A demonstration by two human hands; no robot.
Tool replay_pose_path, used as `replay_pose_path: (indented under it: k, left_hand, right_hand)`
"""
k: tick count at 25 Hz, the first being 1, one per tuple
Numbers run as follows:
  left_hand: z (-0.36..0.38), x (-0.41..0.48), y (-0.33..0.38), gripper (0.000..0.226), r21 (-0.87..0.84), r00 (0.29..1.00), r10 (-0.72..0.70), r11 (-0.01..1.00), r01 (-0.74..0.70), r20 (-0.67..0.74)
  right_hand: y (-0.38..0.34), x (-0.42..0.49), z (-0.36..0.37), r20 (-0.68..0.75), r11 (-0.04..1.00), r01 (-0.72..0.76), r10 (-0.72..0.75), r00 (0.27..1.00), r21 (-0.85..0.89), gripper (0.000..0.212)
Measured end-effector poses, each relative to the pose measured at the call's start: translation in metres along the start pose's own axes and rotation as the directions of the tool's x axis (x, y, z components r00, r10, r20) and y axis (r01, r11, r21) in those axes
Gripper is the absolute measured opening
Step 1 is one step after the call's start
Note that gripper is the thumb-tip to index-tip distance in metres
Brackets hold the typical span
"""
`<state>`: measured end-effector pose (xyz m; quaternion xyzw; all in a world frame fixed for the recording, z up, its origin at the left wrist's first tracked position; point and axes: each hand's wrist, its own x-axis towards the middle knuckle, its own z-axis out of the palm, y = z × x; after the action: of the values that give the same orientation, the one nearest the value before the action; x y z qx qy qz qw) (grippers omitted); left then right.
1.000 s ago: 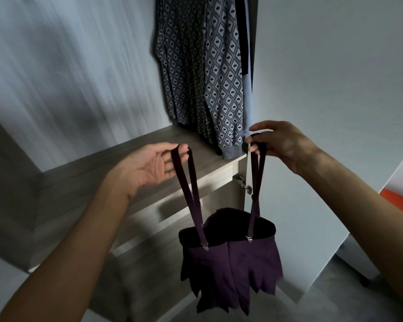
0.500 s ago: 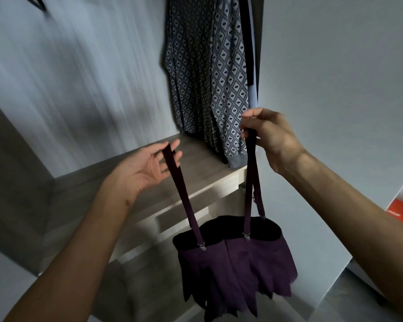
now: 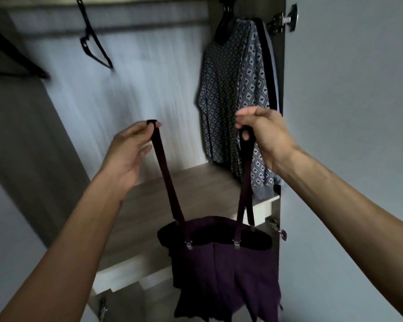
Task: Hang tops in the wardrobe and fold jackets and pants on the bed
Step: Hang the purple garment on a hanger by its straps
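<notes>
Both hands are up in the wardrobe [image 3: 149, 84]: left hand [image 3: 128, 154] pinches one strap of the purple top [image 3: 226, 263], right hand [image 3: 265, 133] grips the other, looks like a loop.

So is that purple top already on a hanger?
No, the left hand and the right hand hold the purple top up by its straps, away from the empty black hanger.

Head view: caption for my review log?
Left hand and right hand each pinch a strap of a dark purple top before a wardrobe with diamond-patterned blue shirt and empty black hanger.
</notes>
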<state>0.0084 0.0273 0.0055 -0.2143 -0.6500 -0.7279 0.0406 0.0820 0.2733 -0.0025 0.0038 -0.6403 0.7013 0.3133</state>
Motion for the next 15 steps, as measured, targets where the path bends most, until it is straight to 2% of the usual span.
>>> replay_pose_path:
  k: [2,4,8,12,15]
  left_hand:
    - [-0.006,0.006,0.019,0.013,-0.078,0.995,0.083,0.993,-0.087,-0.049]
    - [-0.014,0.016,0.041,0.014,-0.096,0.984,0.155,0.982,-0.163,-0.086]
    - [-0.032,0.040,0.091,0.015,-0.050,0.952,0.275,0.958,-0.283,-0.133]
    - [-0.053,0.077,0.124,0.014,-0.029,0.926,0.327,0.941,-0.338,-0.187]
    - [-0.077,0.125,0.119,0.011,-0.039,0.926,0.297,0.948,-0.314,-0.235]
  right_hand:
    - [-0.017,0.010,0.015,0.014,0.978,0.169,-0.168,0.986,-0.119,0.017]
    - [-0.028,0.028,0.032,-0.018,0.904,0.315,-0.335,0.942,-0.290,0.016]
    - [-0.053,0.069,0.065,-0.065,0.879,0.444,-0.460,0.886,-0.172,0.023]
    - [-0.085,0.106,0.099,-0.053,0.818,0.555,-0.567,0.822,-0.152,0.025]
    - [-0.077,0.156,0.123,-0.037,0.834,0.540,-0.547,0.836,-0.110,0.025]
